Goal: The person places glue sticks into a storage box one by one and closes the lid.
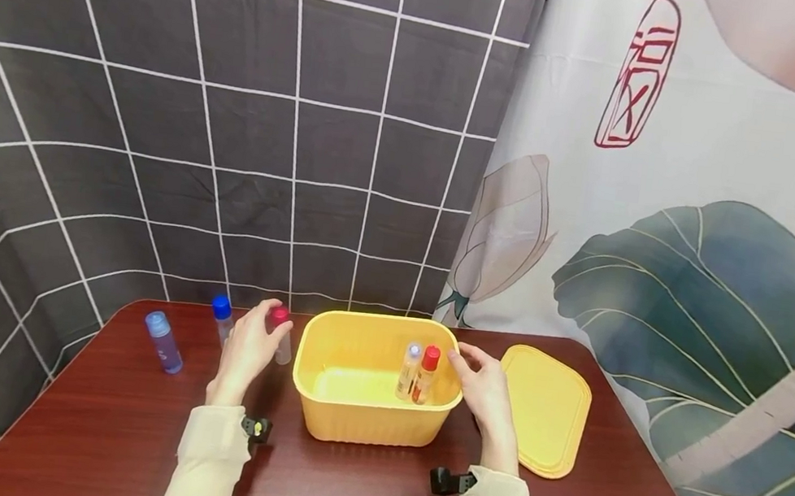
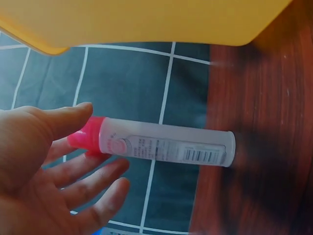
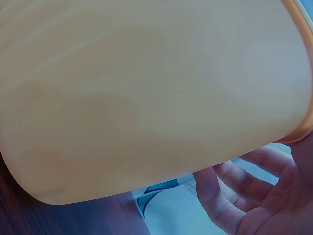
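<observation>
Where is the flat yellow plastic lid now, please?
In the head view, the lid lies right of the yellow plastic tub, beside the right hand.

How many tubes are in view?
5: bluish tube, far left; blue-capped tube, partly behind left hand; pink-capped tube in that hand; pale-capped tube, red-capped tube inside the box. Others may be hidden.

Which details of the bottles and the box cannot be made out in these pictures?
Head view: the lower part of the dark-blue-capped bottle, hidden by the left hand.
Left wrist view: the small print on the pink-capped bottle, too blurred to read.
Right wrist view: the inside of the yellow box, hidden by its own wall.
</observation>
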### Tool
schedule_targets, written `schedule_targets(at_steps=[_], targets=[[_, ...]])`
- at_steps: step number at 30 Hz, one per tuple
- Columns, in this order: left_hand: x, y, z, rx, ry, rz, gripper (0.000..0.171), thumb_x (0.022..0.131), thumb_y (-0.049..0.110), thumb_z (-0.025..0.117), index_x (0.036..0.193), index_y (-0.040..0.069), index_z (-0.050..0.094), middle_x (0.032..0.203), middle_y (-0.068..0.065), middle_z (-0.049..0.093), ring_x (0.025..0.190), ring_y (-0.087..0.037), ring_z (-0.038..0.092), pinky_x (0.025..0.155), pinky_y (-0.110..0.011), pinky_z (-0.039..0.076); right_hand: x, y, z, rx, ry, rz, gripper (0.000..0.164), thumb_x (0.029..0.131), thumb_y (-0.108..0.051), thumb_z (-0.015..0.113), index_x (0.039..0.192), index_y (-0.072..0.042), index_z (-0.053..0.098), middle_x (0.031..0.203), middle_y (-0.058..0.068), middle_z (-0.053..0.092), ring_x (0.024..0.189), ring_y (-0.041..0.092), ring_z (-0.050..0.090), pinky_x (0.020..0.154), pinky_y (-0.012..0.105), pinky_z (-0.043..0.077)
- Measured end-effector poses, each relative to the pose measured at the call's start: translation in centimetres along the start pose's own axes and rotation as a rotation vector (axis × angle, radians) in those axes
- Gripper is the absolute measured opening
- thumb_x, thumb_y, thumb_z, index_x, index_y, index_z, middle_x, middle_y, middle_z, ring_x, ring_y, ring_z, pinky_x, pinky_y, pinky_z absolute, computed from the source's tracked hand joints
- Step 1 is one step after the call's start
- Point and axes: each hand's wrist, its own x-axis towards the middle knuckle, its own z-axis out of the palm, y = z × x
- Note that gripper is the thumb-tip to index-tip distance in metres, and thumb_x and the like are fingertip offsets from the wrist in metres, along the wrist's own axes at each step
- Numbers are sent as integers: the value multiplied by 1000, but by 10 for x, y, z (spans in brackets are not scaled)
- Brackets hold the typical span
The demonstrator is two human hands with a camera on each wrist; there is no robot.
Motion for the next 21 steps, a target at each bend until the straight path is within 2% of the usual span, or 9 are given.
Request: schedule_targets(at_steps=[5, 13, 21], targets=[[0, -5, 1, 5, -6, -12, 45, 93, 25, 68, 132, 7, 55, 119, -23, 63, 101, -41, 63, 80, -57, 50, -1, 1, 1, 7, 6, 0, 36, 94, -23, 66, 122, -1, 66, 96, 14, 65, 88, 28, 62, 76, 34, 55], [0, -6, 3, 7, -17, -52, 43, 95, 25, 66, 131, 6, 55, 122, -24, 62, 110, -42, 60, 87, -60, 47, 0, 1, 1, 29, -12, 23, 38, 96, -25, 64, 125, -1, 64, 101, 15, 64, 95, 35, 61, 80, 37, 55], [-2, -2, -1, 3, 38, -25, 42, 94, 25, 66, 130, 5, 56, 117, -23, 64, 104, -41, 62, 85, -57, 49, 1, 1, 0, 30, -12, 18, 36, 96, -24, 64, 124, -1, 64, 101, 15, 65, 95, 36, 62, 80, 36, 55]])
